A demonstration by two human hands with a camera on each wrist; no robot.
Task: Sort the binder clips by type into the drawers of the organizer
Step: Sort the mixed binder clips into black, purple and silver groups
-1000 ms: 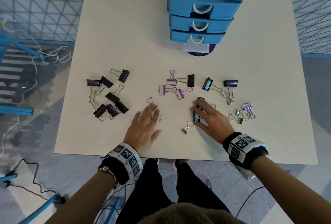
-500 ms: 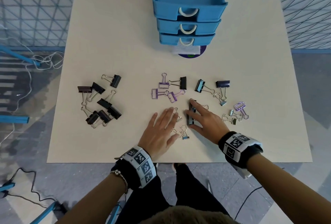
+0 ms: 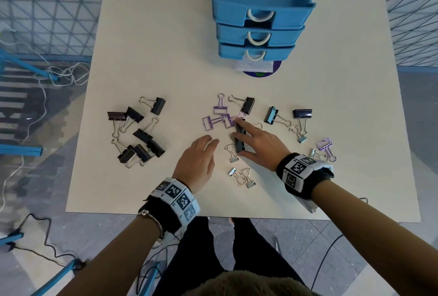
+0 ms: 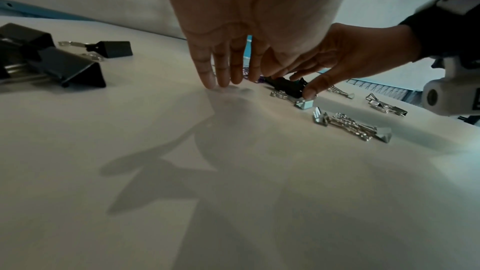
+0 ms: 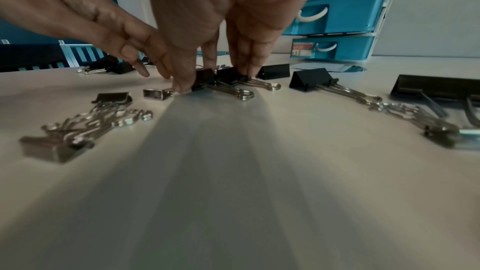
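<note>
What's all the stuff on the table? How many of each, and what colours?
table: one, cream, under everything
organizer: one, blue, three drawers with white handles, far side, top drawer pulled out
black clips: about seven piled at left, about four more in the middle and at right
purple clips: four, three in the middle, one far right
silver clips: about six, small, near edge and at right
left hand: flat on the table, holding nothing
right hand: fingers lying on a black clip
wristbands: two, black with white markers

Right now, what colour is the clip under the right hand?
Black, with silver wire handles; the clip under the right hand shows best in the head view.
</note>
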